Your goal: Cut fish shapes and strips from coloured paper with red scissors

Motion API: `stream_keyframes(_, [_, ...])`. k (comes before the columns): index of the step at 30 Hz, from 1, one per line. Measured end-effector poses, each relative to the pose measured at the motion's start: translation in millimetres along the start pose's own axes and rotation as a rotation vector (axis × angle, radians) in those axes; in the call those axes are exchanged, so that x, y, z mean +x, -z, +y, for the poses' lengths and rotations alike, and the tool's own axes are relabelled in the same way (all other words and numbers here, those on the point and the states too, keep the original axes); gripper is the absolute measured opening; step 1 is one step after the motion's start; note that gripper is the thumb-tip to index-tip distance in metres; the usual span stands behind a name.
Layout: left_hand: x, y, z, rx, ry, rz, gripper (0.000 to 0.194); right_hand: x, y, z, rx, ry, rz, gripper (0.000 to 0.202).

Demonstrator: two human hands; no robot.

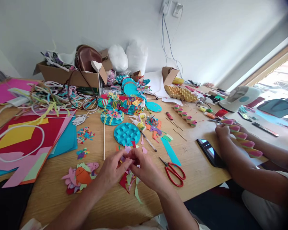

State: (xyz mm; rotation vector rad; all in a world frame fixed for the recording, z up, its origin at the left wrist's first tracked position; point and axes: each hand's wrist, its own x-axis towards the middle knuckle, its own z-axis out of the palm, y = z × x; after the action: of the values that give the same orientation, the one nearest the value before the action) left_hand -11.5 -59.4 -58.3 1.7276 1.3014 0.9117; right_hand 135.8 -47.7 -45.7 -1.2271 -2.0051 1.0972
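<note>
My left hand (pixel 115 165) and my right hand (pixel 142 164) meet above a pile of coloured paper scraps (pixel 130 179). Thumbs and fingers on both are pinched together at one spot. Whatever they hold is too small and covered to make out. Just beyond them lies a round blue piece with a wavy paper lattice (pixel 127 134). Red-handled scissors (pixel 175 174) rest to the right, blades pointing away. Cut paper fish, an orange one (pixel 83 175) on top, are stacked to the left. Small piles of paper bits (pixel 85 134) lie beyond the fish.
A co-worker's hands (pixel 223 131) at the right hold a pink-and-yellow scalloped strip (pixel 244 140), near a black phone (pixel 208 153). Glue bottles (pixel 140 125), a pen (pixel 150 142) and sticks (pixel 180 134) lie mid-table. Coloured sheets (pixel 45 140) cover the left; a cardboard box (pixel 69 78) stands behind.
</note>
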Motion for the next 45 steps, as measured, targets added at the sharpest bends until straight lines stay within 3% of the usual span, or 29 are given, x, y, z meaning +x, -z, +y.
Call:
stream_keyframes(6, [2,-2.6,-5,0.090,0.028,-0.035,0.018,-2,-4,4,0.130,-0.046,0.011,0.015])
stream_keyframes(10, [1,-2.9,-5,0.100,0.018,0.016,0.018,-4,-5,21,0.310,-0.161,0.018,0.011])
stream_keyframes(14, [0,-2.9,-6,0.069,0.036,0.075,0.017,-6,-1,25,0.407,-0.173,-0.005,0.005])
stream_keyframes(19, [0,-2.5,-9,0.101,0.041,0.141,0.016,-4,-7,16,0.507,-0.174,-0.023,0.025])
stream_keyframes(24, [1,-4.6,-9,0.117,0.039,0.116,0.017,0,-19,17,0.590,-0.196,0.070,0.033])
stream_keyframes(30, [1,-4.2,-8,0.095,0.045,0.054,0.016,-3,-15,20,0.501,-0.206,0.058,0.027])
stream_keyframes(38, [-2,-6.5,-9,0.229,-0.005,-0.046,0.019,-13,2,17,-0.004,-0.093,-0.069,0.015])
stream_keyframes(45, [-2,3.4,-6,0.161,0.033,0.041,0.020,-25,18,19,-0.164,-0.091,-0.229,0.011])
